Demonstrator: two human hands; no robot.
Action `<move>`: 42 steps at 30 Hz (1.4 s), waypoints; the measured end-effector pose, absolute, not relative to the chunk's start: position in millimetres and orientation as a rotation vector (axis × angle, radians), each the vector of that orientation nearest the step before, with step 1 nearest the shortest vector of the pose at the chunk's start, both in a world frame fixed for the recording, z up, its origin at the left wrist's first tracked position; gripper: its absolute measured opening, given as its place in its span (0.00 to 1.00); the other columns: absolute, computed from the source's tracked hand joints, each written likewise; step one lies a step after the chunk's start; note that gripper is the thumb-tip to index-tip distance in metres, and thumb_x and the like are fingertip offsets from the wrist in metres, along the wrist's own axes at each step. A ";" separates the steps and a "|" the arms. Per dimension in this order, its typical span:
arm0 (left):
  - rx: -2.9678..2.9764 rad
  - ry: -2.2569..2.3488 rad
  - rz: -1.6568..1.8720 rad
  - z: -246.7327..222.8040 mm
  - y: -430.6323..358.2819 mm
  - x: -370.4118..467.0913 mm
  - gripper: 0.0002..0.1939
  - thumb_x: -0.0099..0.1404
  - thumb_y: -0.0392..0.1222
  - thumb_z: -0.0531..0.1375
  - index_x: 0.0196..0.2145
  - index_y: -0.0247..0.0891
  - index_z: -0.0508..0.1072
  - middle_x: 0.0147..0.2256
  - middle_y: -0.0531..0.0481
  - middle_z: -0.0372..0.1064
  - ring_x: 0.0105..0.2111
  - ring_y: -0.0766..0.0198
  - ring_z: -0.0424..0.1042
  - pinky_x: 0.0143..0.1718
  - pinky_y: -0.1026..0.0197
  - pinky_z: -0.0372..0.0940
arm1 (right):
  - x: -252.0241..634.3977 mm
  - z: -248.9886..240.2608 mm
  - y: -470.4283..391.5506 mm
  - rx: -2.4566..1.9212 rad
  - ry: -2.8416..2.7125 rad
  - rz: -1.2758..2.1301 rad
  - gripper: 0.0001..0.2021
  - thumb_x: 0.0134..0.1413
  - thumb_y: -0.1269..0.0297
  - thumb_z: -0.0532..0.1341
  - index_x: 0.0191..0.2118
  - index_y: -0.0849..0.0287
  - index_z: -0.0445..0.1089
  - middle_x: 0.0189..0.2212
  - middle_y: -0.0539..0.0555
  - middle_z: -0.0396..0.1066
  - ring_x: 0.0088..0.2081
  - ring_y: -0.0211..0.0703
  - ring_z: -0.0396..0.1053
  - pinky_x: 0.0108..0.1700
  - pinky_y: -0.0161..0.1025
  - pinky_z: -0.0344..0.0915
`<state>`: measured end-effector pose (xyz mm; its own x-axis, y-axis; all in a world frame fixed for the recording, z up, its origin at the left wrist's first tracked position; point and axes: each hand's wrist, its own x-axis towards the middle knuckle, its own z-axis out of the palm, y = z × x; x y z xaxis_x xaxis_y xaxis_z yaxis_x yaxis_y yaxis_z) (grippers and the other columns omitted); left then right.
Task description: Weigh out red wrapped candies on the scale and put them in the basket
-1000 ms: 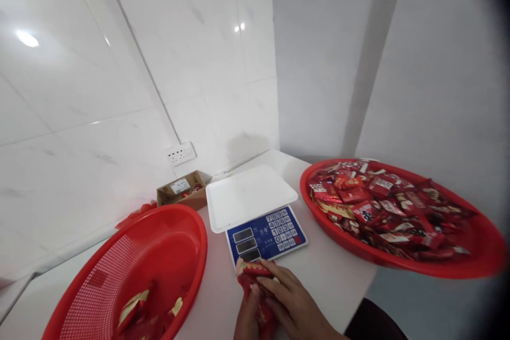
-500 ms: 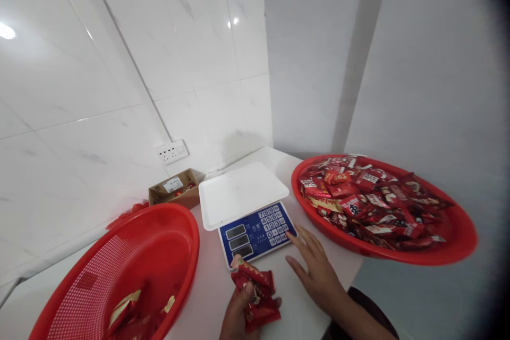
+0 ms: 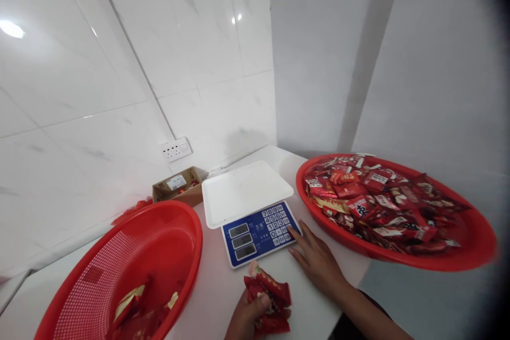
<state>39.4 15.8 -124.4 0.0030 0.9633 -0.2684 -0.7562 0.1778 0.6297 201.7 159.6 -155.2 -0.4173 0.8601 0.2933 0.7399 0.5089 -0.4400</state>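
My left hand (image 3: 249,314) is closed around a few red snack packets (image 3: 269,300), held just in front of a digital weighing scale (image 3: 258,238). The scale has a blue keypad panel and a bare white pan (image 3: 247,191). My right hand (image 3: 316,260) is at the right side of the keypad, with its index fingertip on or just over a key. Its fingers are stretched out and hold nothing. What the small display windows read is too faint to make out.
A red basket (image 3: 195,260) at the left holds several red and gold packets. To the right, a wide red basin (image 3: 484,244) is heaped with similar packets. Behind the left basket stands a small cardboard box (image 3: 195,197); a wall socket (image 3: 175,149) is above it.
The view has shifted slightly. My left hand with the packets has moved a little right, away from the scale's front edge. My right index finger stays at the keypad; the thumb sits nearer the scale.
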 end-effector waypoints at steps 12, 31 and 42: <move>0.411 0.755 1.347 -122.3 17.0 39.1 0.20 0.44 0.43 0.69 0.37 0.37 0.73 0.32 0.46 0.74 0.33 0.57 0.73 0.40 0.50 0.65 | 197.6 -156.4 157.6 -1.326 -2.212 0.227 0.22 0.57 0.54 0.49 0.55 0.50 0.61 0.57 0.57 0.59 0.49 0.50 0.66 0.49 0.49 0.63; 0.471 0.796 1.308 -122.3 19.7 37.9 0.22 0.42 0.46 0.70 0.35 0.35 0.73 0.30 0.46 0.74 0.30 0.59 0.72 0.40 0.52 0.64 | 200.5 -170.2 160.2 -1.300 -2.192 0.269 0.29 0.56 0.53 0.48 0.63 0.53 0.44 0.58 0.58 0.57 0.56 0.50 0.59 0.54 0.49 0.59; 0.504 0.816 1.276 -121.1 19.3 37.7 0.21 0.42 0.48 0.69 0.33 0.33 0.74 0.30 0.44 0.74 0.31 0.59 0.72 0.39 0.54 0.64 | 200.5 -166.0 159.3 -1.300 -2.194 0.292 0.28 0.56 0.55 0.49 0.61 0.56 0.48 0.58 0.60 0.58 0.55 0.51 0.60 0.53 0.50 0.59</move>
